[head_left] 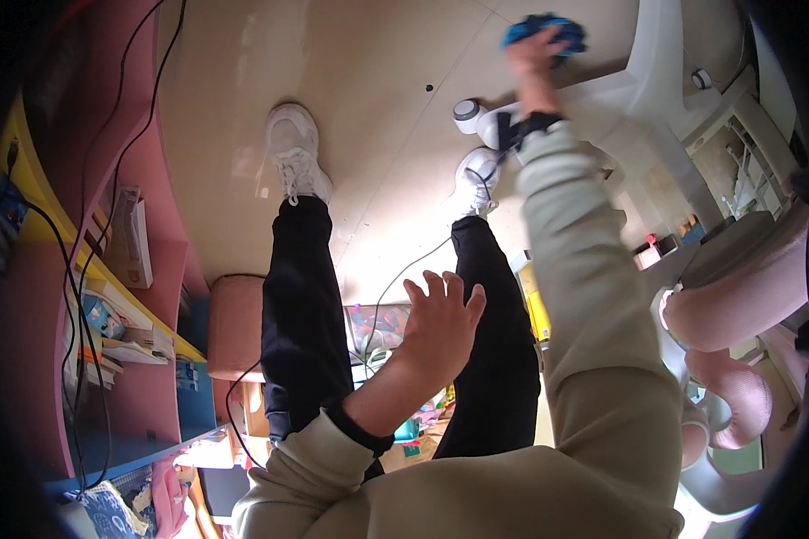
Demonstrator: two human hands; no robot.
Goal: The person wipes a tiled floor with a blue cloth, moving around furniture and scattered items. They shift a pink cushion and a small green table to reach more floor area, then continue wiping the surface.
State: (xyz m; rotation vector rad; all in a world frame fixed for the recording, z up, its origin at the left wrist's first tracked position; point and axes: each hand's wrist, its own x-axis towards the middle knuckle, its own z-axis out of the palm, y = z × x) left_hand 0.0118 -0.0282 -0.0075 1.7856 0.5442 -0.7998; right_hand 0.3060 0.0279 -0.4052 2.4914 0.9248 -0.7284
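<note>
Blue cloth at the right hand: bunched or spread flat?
Bunched: the blue cloth shows, somewhat blurred, as a compact, rumpled wad at the right hand.

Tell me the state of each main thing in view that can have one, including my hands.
Bunchy blue fabric cloth: crumpled, slightly blurred.
Bare right hand: holding the cloth, slightly blurred.
Bare left hand: empty, fingers spread and slightly curled.
White lace-up left sneaker: worn, laced.
White lace-up right sneaker: worn, partly covered.
Pink-panelled, yellow-edged shelf unit: open-fronted, holding books.
</note>
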